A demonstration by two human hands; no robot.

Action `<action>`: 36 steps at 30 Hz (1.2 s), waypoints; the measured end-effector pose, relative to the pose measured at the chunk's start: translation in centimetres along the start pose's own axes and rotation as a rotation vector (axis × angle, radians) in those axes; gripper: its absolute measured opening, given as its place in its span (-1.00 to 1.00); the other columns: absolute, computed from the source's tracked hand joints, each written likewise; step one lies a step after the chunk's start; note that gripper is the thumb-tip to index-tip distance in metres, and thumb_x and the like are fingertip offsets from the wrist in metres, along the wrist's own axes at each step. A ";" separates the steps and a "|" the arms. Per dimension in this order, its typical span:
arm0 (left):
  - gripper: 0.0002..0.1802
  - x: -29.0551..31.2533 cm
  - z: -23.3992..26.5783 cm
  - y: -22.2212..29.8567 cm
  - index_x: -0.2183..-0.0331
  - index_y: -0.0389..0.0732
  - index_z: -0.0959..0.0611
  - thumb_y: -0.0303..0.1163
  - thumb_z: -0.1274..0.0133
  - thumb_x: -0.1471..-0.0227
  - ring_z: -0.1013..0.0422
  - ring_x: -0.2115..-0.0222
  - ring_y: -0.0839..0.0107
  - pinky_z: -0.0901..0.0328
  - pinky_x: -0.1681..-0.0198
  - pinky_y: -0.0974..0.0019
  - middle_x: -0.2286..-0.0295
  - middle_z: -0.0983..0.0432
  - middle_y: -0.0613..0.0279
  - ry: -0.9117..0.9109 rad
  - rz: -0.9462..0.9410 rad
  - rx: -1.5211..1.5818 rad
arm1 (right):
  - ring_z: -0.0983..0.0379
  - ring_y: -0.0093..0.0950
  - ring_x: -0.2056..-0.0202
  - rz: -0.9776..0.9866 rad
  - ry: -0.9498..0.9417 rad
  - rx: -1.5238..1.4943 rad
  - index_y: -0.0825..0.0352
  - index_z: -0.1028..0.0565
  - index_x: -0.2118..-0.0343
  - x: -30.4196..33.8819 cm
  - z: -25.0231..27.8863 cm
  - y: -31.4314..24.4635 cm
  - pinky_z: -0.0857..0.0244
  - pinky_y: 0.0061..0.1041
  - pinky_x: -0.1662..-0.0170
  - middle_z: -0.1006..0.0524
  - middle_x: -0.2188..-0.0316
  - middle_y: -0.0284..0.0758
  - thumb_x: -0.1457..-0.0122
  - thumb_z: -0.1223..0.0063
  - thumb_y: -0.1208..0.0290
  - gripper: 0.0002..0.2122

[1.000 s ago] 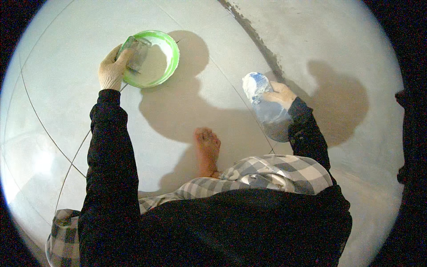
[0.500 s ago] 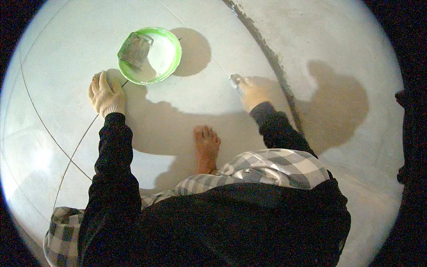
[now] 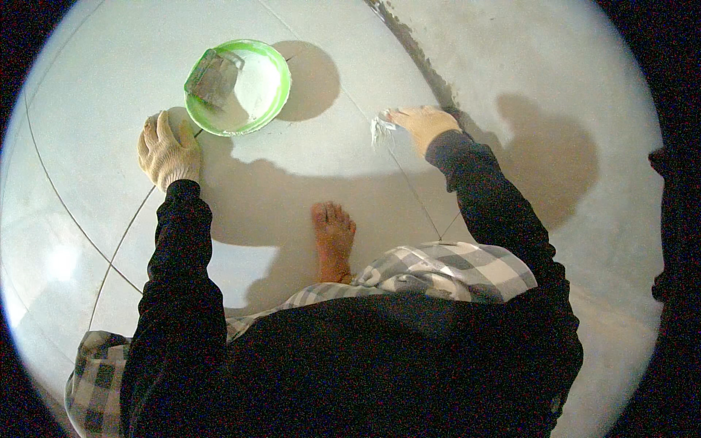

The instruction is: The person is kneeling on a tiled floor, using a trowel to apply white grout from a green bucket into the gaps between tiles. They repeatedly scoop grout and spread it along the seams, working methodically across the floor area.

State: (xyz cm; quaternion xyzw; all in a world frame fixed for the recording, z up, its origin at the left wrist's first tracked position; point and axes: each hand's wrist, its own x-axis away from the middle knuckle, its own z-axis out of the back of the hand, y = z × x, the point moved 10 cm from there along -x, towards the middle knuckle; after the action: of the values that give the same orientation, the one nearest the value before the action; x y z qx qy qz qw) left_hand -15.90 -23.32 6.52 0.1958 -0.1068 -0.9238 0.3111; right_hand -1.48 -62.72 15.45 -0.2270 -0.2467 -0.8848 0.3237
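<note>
White-smeared tool [image 3: 381,128] clamped in your right hand [image 3: 429,127], right of the round green plastic bowl [image 3: 284,84]; prob filling that thin dark floor joint [image 3: 410,183], next: steady pressure. Left hand [image 3: 171,152] splayed.

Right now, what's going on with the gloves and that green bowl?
A person is working low over a tiled floor. Their gloved right hand holds a tool smeared with white paste near a tile joint; most of the tool is hidden. Their gloved left hand is palm down beside the green-rimmed bowl, holding nothing that shows. The bowl has white stuff inside, and a flat, grayish tool leans in its left side.
</note>
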 end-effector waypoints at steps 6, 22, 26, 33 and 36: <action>-0.53 -0.1 0.1 0.1 -0.03 -0.08 -0.51 -0.13 -0.01 -0.10 -0.24 -0.13 0.10 -0.11 -0.22 0.04 -0.05 -0.39 0.18 0.006 -0.046 0.015 | -0.44 -0.19 0.01 -0.117 0.021 0.044 0.11 -0.33 -0.15 -0.5 -4.7 -3.0 -0.42 -0.13 0.05 -0.39 -0.04 -0.27 -0.31 0.22 0.33 -0.65; -0.46 0.0 -0.6 -0.3 -0.08 -0.06 -0.47 -0.05 0.01 -0.11 -0.16 -0.20 0.07 -0.06 -0.26 0.01 -0.15 -0.30 0.19 -0.049 0.022 0.001 | -0.49 -0.11 0.04 0.027 -0.009 -0.024 0.07 -0.50 -0.02 -4.2 -1.4 0.3 -0.37 -0.21 -0.02 -0.56 0.07 -0.18 -0.22 0.10 0.27 -0.68; -0.49 -0.2 -0.6 0.2 -0.07 -0.06 -0.48 -0.07 0.04 -0.13 -0.17 -0.19 0.10 -0.05 -0.26 0.03 -0.12 -0.33 0.22 -0.075 -0.016 -0.010 | -0.48 -0.19 0.03 0.034 -0.019 0.148 -0.03 -0.46 -0.04 -3.2 -3.8 -2.4 -0.39 -0.18 0.02 -0.47 0.04 -0.23 -0.15 0.03 0.49 -0.61; -0.46 0.1 -0.7 0.0 -0.10 -0.04 -0.46 -0.05 0.04 -0.13 -0.14 -0.21 0.05 -0.04 -0.26 0.01 -0.16 -0.28 0.13 -0.065 0.034 -0.027 | -0.46 -0.16 0.00 0.041 -0.293 0.137 -0.02 -0.46 -0.05 3.7 -8.8 -0.7 -0.38 -0.16 0.00 -0.48 -0.02 -0.26 -0.14 -0.03 0.41 -0.62; -0.46 0.1 -0.9 0.1 -0.12 -0.03 -0.45 -0.05 0.05 -0.14 -0.14 -0.21 0.03 -0.04 -0.26 0.00 -0.17 -0.27 0.11 -0.087 0.019 -0.047 | -0.51 -0.16 0.07 -0.021 -0.542 0.065 0.06 -0.46 -0.05 2.9 -10.6 3.2 -0.37 -0.21 0.00 -0.55 0.06 -0.18 -0.06 -0.10 0.31 -0.58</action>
State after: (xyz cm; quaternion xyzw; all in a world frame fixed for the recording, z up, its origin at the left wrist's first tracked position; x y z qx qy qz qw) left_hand -15.56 -23.49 5.70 0.1468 -0.1001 -0.9307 0.3196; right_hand -3.87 -72.39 9.77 -0.4426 -0.3549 -0.7866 0.2436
